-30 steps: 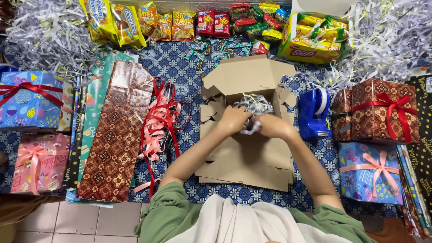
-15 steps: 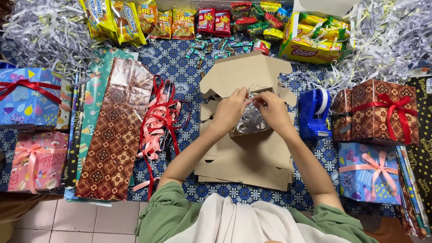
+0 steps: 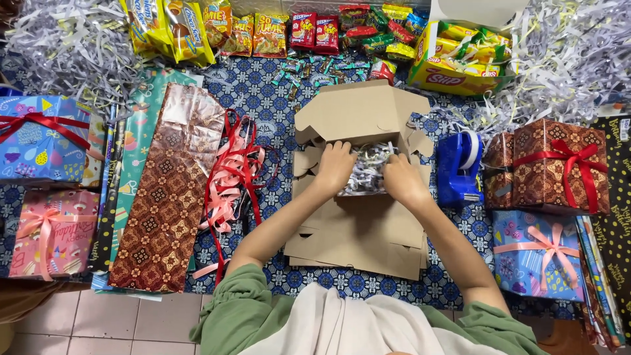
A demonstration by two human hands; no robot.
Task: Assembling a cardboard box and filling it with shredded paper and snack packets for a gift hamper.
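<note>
Between both hands [image 3: 368,172], shredded paper [image 3: 367,172] sits inside cardboard box [image 3: 358,112].

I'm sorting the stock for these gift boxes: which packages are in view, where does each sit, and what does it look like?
Snack packets: row along the top edge, yellow, orange and red pouches.
Open yellow carton: top right, filled with yellow sachets.
Small sweets: scattered below the packets, teal wrappers.
Cardboard box: centre, plain brown, lid open, shredded paper inside; left hand and right hand press in.
</note>
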